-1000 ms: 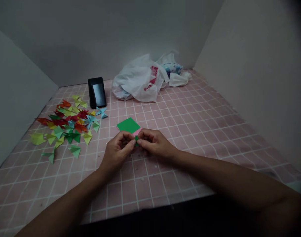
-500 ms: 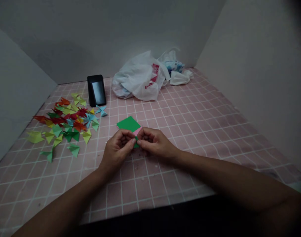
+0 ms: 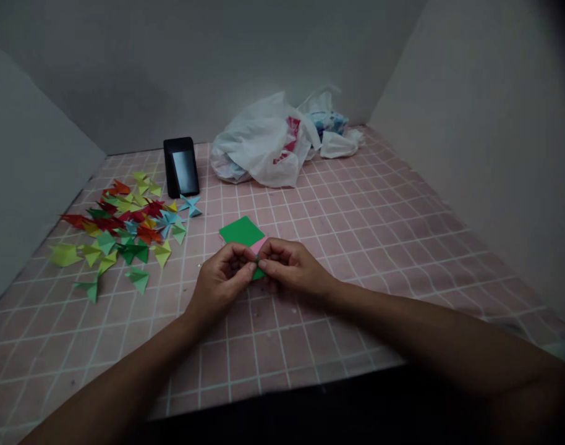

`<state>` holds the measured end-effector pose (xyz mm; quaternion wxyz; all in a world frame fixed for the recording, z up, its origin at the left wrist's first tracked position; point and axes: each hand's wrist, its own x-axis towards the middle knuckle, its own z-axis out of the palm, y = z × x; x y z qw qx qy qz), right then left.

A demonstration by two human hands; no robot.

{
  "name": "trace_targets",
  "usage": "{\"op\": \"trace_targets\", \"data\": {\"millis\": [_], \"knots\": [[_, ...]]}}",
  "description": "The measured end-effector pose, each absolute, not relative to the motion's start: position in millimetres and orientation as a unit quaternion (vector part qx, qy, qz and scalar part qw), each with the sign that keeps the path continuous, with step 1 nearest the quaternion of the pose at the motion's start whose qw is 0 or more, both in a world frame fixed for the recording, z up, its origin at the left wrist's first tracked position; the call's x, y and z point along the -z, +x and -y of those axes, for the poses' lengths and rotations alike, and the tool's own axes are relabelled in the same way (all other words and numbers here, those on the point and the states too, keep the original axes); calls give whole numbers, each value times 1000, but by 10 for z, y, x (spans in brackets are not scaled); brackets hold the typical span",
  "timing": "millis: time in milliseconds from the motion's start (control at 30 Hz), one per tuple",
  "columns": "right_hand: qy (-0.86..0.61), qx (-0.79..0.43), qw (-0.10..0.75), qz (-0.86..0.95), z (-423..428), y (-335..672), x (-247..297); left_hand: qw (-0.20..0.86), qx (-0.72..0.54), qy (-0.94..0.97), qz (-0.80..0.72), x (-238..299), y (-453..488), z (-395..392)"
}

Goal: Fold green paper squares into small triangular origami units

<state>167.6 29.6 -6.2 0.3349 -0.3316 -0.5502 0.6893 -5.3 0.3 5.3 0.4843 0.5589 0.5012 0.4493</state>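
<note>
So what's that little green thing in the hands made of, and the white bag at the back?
The small green piece, pinched between the left hand and right hand, looks like thin matte coloured paper: it shows a flat colour and sharp edges, like the green sheet behind it. The white bag seems to be thin, slightly glossy plastic film, judging by its soft crumples and translucent look.

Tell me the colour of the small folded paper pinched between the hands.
Green, seen in the head view: folded paper.

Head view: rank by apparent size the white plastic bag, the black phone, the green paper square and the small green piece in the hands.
1. white plastic bag
2. black phone
3. green paper square, close to the phone, partly hidden
4. small green piece, mostly covered by fingers
</note>
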Motion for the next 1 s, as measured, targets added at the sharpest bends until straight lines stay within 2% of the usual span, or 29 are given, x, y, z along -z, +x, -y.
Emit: {"op": "trace_targets", "data": {"millis": [1000], "knots": [[-342,-711,324,522,-299,1673,75,486,-449,560,-499,-51,-44,-27]]}}
